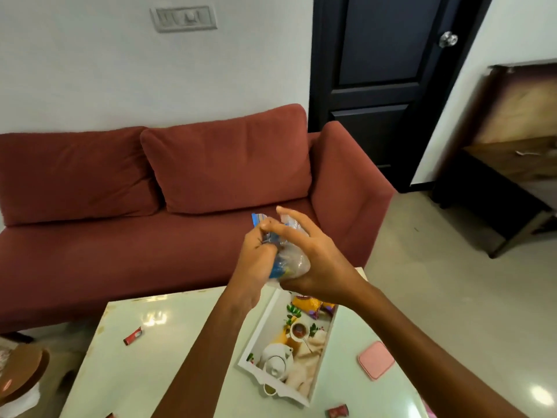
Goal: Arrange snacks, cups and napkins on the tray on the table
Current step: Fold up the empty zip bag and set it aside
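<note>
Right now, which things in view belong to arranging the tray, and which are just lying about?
Job: clear plastic snack bag, white rectangular tray, orange snack packet inside it.
Lying about: pink square pad, small red sachet, red fabric sofa.

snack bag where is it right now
In the head view the snack bag is held mid-frame, left hand pinching its top and right hand wrapped round its bottom, above the far end of the tray, before the red sofa.

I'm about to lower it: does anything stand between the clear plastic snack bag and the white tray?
Nothing visible lies in the air between them. The left hand and right hand hold the clear plastic snack bag above the far end of the white rectangular tray, where an orange packet already lies.
</note>
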The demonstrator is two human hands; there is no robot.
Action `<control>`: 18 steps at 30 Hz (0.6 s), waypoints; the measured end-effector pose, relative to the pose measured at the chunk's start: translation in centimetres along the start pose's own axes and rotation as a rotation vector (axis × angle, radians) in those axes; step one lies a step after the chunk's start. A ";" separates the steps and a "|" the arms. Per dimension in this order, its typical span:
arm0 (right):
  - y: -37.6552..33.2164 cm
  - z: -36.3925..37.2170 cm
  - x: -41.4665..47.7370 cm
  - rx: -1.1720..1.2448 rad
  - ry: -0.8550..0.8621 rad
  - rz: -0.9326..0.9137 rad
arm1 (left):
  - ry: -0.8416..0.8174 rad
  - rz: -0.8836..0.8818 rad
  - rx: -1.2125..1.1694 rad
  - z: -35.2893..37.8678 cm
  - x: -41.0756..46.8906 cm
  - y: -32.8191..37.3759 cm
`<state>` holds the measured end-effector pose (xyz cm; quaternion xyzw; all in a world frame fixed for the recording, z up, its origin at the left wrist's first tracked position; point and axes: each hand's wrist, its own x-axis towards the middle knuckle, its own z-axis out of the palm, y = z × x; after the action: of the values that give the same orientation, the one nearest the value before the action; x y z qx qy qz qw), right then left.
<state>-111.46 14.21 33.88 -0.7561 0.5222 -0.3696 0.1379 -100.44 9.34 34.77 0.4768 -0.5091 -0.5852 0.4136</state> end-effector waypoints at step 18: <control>18.5 -10.1 -20.2 0.143 0.423 0.659 | -0.356 0.026 0.231 19.1 -0.8 -6.0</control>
<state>-134.93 26.34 21.50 -0.4439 0.7267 -0.4884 0.1906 -118.92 14.83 29.49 0.4037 -0.6438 -0.5926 0.2672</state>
